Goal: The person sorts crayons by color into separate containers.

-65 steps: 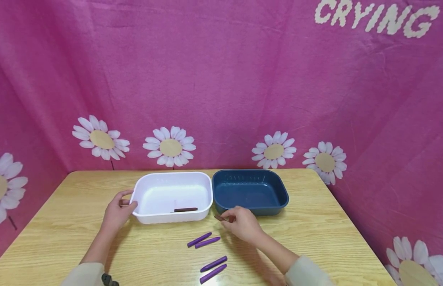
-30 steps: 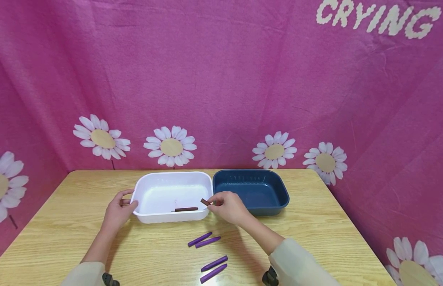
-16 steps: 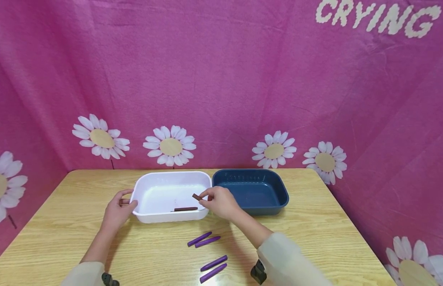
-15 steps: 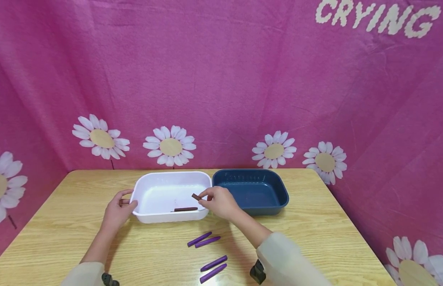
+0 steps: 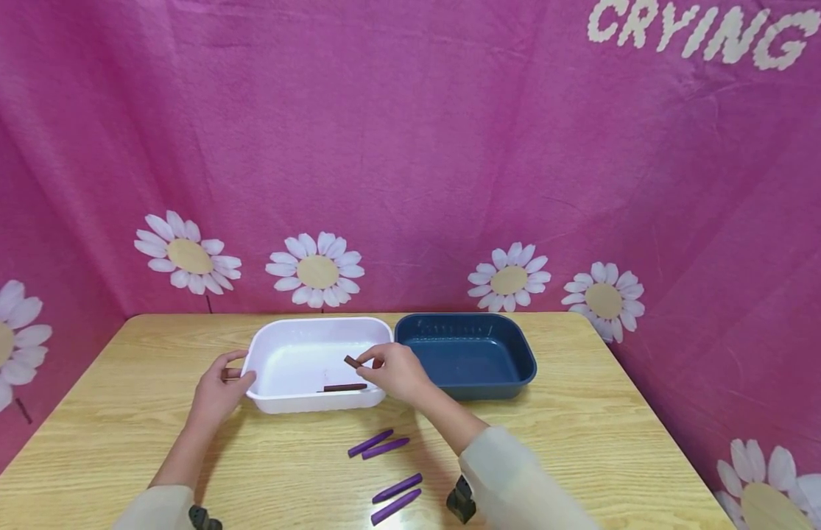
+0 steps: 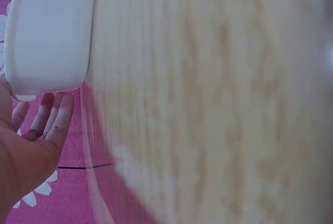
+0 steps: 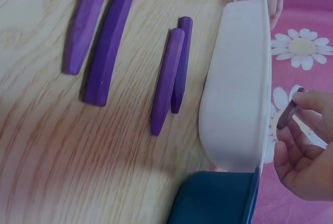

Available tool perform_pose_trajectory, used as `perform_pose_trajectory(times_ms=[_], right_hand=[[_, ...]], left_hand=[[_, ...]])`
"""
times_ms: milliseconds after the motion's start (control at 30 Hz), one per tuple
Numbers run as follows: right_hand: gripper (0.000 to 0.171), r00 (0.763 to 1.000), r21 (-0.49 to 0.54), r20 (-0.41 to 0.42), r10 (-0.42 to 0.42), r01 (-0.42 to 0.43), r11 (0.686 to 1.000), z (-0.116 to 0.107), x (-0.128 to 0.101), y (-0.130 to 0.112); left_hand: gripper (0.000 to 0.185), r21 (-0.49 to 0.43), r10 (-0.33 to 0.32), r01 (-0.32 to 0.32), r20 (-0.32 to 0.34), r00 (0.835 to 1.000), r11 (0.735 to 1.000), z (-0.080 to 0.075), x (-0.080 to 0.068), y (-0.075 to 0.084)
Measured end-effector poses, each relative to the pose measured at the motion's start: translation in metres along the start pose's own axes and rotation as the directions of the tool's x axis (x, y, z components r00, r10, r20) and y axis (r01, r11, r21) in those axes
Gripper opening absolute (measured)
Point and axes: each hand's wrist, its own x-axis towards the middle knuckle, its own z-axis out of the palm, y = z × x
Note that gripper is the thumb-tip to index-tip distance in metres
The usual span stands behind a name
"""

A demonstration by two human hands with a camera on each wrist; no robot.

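My right hand [image 5: 397,372] pinches a brown crayon [image 5: 352,361] between thumb and fingertips, over the right part of a white plastic tray [image 5: 277,403]. Another brown crayon [image 5: 345,387] lies inside that tray along its near side. The right wrist view shows the pinched brown crayon [image 7: 290,110] tilted, above the tray's rim. At the tray's left end my left hand [image 5: 219,394] holds the rim, thumb on top and the other fingers against the outer wall; in the left wrist view those fingers [image 6: 57,120] reach along the tray's end.
Several purple crayons lie on the wooden table [image 5: 271,471], including a pair [image 5: 383,447] just before the trays and a nearer pair [image 5: 397,497]. A dark blue tray [image 5: 526,379] stands against the white tray's right side. A pink flowered cloth [image 5: 410,162] hangs behind.
My right hand has carried the brown crayon from the table before the trays up and leftward over the white tray. The left hand and the purple crayons stay in place.
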Motion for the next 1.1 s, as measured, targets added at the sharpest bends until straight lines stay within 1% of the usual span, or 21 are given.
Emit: perform_pose_trajectory(times_ms=[100,600,700,900,1100], right_hand=[[0.018,1.0,0.006,-0.003,0.011,-0.011,1.0,0.002,0.002,-0.001],[0.017,0.999,-0.037,-0.015,0.041,-0.042,0.998,0.016,0.01,-0.002],[0.016,0.999,-0.057,-0.004,0.039,-0.039,0.998,0.019,0.012,-0.001],[0.016,0.998,-0.13,0.03,0.047,-0.042,0.991,0.026,0.015,-0.003],[0.015,0.995,-0.123,0.052,0.089,-0.082,0.989,0.033,0.017,-0.006]], left_hand=[[0.05,0.0,0.003,-0.003,0.001,1.0,1.0,0.0,0.0,0.0],[0.05,-0.001,-0.001,0.001,0.002,1.0,1.0,0.0,-0.001,0.002],[0.05,-0.004,-0.003,0.003,0.0,1.0,1.0,0.0,-0.001,0.001],[0.051,-0.01,-0.008,0.008,0.001,1.0,1.0,0.0,-0.001,0.0],[0.051,-0.008,-0.001,0.001,-0.003,1.0,1.0,0.001,0.0,0.0]])
